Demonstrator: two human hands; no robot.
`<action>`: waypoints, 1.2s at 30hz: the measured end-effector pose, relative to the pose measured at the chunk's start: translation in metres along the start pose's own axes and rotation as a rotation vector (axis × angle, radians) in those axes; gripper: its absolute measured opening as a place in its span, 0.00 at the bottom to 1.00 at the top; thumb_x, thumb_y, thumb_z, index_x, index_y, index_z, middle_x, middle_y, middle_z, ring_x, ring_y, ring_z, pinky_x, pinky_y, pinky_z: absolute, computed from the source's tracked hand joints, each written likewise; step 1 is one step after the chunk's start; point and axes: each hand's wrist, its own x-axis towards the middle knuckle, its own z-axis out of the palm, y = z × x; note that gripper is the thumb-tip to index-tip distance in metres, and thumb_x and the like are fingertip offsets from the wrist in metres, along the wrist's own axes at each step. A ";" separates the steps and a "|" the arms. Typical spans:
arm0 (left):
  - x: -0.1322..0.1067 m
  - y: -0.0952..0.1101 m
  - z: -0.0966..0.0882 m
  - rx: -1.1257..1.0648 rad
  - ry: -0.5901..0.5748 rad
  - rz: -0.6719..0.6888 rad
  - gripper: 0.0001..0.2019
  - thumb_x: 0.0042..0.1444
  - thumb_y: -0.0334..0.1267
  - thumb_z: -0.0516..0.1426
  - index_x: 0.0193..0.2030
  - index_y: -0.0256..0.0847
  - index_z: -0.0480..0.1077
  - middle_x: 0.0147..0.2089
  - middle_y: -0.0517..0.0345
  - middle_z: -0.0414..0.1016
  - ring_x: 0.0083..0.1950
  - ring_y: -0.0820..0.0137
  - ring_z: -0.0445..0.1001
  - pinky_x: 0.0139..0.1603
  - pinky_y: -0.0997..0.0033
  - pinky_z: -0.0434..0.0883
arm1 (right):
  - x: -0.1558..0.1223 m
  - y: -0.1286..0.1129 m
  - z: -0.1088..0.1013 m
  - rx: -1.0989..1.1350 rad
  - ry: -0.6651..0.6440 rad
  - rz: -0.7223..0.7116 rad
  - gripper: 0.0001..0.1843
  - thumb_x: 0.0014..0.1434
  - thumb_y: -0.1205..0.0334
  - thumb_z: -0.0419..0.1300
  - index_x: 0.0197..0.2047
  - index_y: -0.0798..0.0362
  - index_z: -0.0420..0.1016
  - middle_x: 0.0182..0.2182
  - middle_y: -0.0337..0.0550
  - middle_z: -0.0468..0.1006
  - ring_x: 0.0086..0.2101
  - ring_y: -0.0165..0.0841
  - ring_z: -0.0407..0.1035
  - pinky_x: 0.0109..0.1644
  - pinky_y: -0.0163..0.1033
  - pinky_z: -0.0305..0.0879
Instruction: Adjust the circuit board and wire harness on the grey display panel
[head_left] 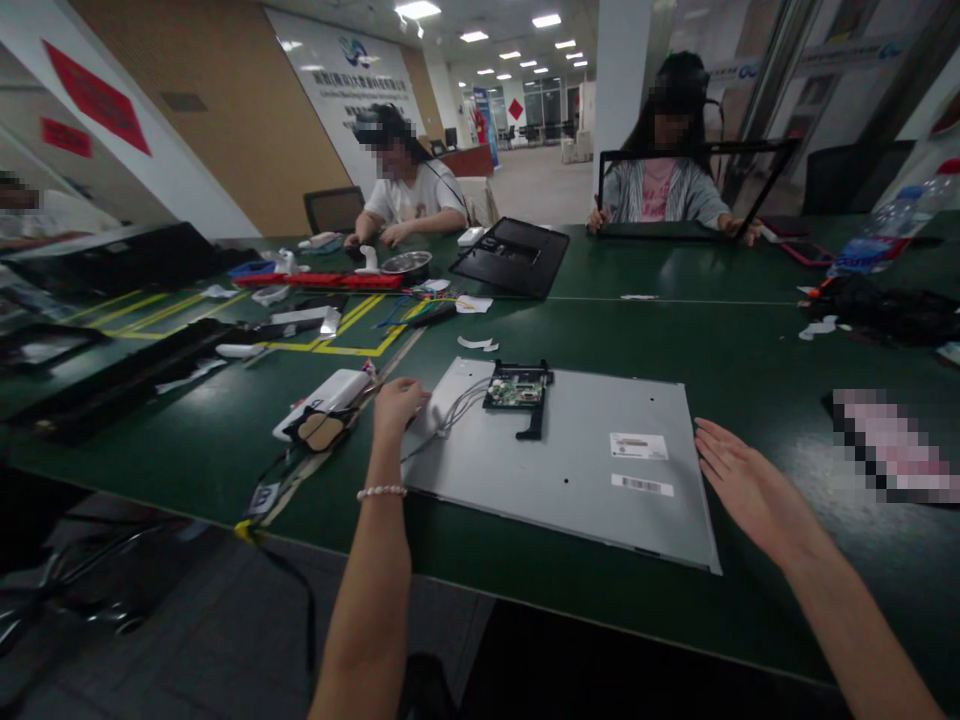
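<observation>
A grey flat display panel (592, 480) lies back side up on the green table, with two white labels on its right half. At its far edge sits a small green circuit board (517, 390) in a black bracket, and grey cables (456, 408) run from there toward the left edge. My left hand (400, 405) is at the panel's left edge, fingers curled; a small dark thing shows under them, too hidden to name. Along the right edge, my right hand (739, 475) is stretched out flat, its fingertips at the rim.
Left of the panel lies a white device (326, 400) with cables. Beyond it are a red strip (322, 281), a metal bowl (406, 264) and a black back cover (514, 255). Across the table, one person holds a black frame (675, 237); another sits further left. A phone (896, 445) lies right.
</observation>
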 end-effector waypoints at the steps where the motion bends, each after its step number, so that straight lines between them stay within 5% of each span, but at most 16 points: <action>1: 0.000 0.000 0.000 -0.021 -0.023 -0.007 0.18 0.51 0.41 0.53 0.47 0.36 0.72 0.34 0.50 0.80 0.35 0.65 0.79 0.29 0.74 0.73 | -0.002 0.001 -0.001 -0.004 0.006 -0.009 0.19 0.55 0.54 0.62 0.52 0.40 0.76 0.60 0.36 0.72 0.66 0.36 0.55 0.71 0.43 0.47; 11: -0.004 0.005 0.007 -0.123 -0.098 -0.068 0.14 0.53 0.38 0.54 0.46 0.34 0.70 0.31 0.47 0.79 0.33 0.62 0.81 0.28 0.70 0.76 | -0.016 0.000 -0.018 -0.075 0.077 -0.047 0.24 0.56 0.53 0.63 0.56 0.40 0.71 0.63 0.36 0.69 0.66 0.36 0.54 0.72 0.45 0.45; 27: -0.026 0.039 0.017 -0.109 -0.341 -0.135 0.10 0.57 0.38 0.54 0.39 0.33 0.72 0.27 0.45 0.80 0.29 0.62 0.81 0.23 0.74 0.71 | -0.016 -0.006 -0.075 -0.147 0.173 -0.143 0.24 0.56 0.51 0.60 0.57 0.41 0.70 0.62 0.40 0.69 0.65 0.37 0.58 0.71 0.44 0.49; 36: -0.044 0.059 0.026 -0.104 -0.413 -0.121 0.11 0.57 0.40 0.55 0.37 0.34 0.73 0.27 0.45 0.80 0.31 0.60 0.81 0.30 0.67 0.75 | -0.022 -0.019 -0.079 -0.375 0.272 -0.179 0.26 0.53 0.49 0.63 0.55 0.39 0.70 0.64 0.40 0.67 0.66 0.41 0.55 0.70 0.49 0.49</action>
